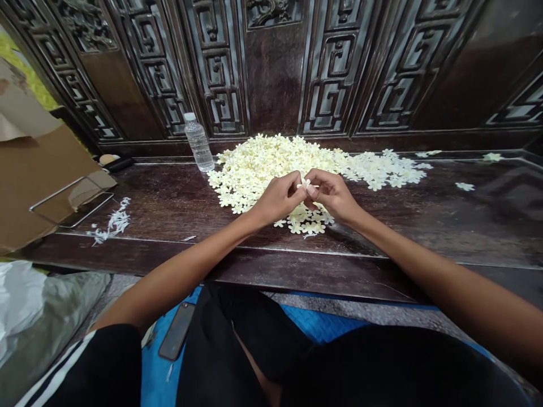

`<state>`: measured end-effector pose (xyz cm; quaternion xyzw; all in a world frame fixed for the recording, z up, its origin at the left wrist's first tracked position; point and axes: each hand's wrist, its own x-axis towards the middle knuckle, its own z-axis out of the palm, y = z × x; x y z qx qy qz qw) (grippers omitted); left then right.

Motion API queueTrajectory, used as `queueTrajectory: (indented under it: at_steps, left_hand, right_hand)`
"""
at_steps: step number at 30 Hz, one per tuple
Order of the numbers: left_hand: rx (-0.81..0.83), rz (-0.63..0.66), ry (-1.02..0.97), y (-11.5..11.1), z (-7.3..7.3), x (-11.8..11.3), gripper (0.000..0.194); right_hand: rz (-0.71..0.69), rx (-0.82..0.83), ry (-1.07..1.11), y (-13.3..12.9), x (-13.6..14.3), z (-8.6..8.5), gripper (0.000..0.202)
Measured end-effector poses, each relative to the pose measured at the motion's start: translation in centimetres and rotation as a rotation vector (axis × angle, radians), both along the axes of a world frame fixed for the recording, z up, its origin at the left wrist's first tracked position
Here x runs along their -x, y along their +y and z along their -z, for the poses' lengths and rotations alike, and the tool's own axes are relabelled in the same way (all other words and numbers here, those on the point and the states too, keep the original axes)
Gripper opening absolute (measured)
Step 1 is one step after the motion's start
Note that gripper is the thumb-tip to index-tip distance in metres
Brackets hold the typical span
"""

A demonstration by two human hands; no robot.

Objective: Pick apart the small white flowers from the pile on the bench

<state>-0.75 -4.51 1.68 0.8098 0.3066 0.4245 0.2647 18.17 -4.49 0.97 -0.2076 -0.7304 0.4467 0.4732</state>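
My left hand (280, 196) and my right hand (332, 194) meet just in front of a big heap of pale yellow flowers (271, 161). Between their fingertips is a small white flower (304, 184), pinched from both sides. Both hands have their fingers closed. Below them, a few more flowers (307, 221) lie on the dark wooden bench (169, 206). The heap thins out into whiter flowers (384, 169) on the right.
A clear bottle (198, 142) stands left of the heap against the carved wooden back (275, 79). Thin white pieces (116, 220) lie farther left, near a wire frame (63, 198) and a cardboard box (42, 169). A phone (177, 330) rests on blue material below.
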Motion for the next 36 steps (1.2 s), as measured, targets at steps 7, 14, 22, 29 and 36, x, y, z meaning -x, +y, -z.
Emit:
queueTrajectory:
  at_steps: [7,14,22,29,36]
  left_hand:
    - [0.039,0.029,-0.039,-0.2,-0.4,0.1,0.036]
    - [0.022,0.021,-0.073,0.1,-0.4,0.3,0.044]
    - [0.075,0.001,-0.088,0.4,0.0,0.3,0.044]
    - [-0.068,-0.123,0.033,0.6,0.0,0.4,0.044]
    - [-0.185,-0.161,0.111,0.6,0.0,0.4,0.041]
  right_hand:
    - [-0.030,0.051,0.012,-0.1,0.1,-0.2,0.040]
    - [-0.004,0.037,-0.019,-0.3,0.1,-0.6,0.037]
    - [0.235,-0.108,-0.137,-0.5,0.0,-0.9,0.052]
    - [0.339,-0.174,-0.322,-0.4,-0.3,-1.0,0.046]
    - [0.428,-0.211,-0.362,-0.6,-0.3,-1.1,0.037]
